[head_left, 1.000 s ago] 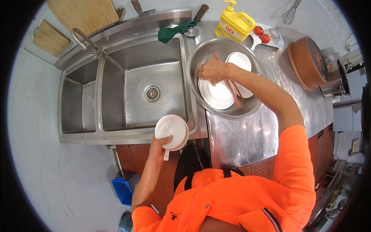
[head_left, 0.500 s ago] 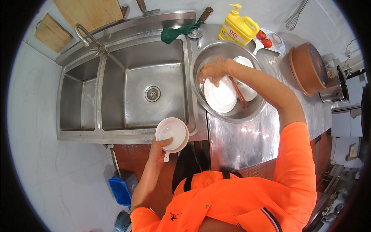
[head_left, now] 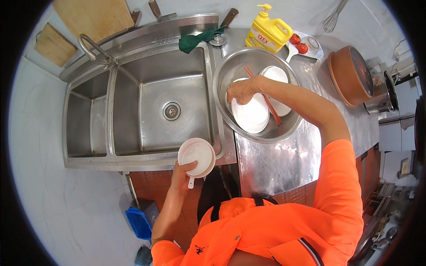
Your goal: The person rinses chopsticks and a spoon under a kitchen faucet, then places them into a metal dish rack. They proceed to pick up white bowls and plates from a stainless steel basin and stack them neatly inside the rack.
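Observation:
My left hand [head_left: 181, 174] is closed on a stack of white bowls [head_left: 197, 156], thumb over the rim, in front of the sink's near edge. A short white handle [head_left: 191, 182], like that of a soup spoon, sticks out below them. Inside a large steel basin [head_left: 222, 116] on the right, my right hand [head_left: 242, 91] has its fingers curled at the upper left rim of a white plate [head_left: 253, 116]; the fingertips are partly hidden. Red chopsticks [head_left: 274, 113] lie beside that plate. More white dishes [head_left: 276, 73] rest in the basin's right side, partly under my forearm.
Left of the basin is a steel double sink [head_left: 175, 135] with a faucet [head_left: 93, 48]. A green cloth [head_left: 195, 41] hangs over its back edge. Behind the basin stand a yellow pump jug [head_left: 268, 33] and a tray [head_left: 314, 49] with tomatoes. A brown pot [head_left: 350, 77] sits farther right.
My right hand's fingers have curled in at the plate's rim, and the plate has shifted slightly in the basin. My left hand still holds the bowls. The whole view has shifted slightly.

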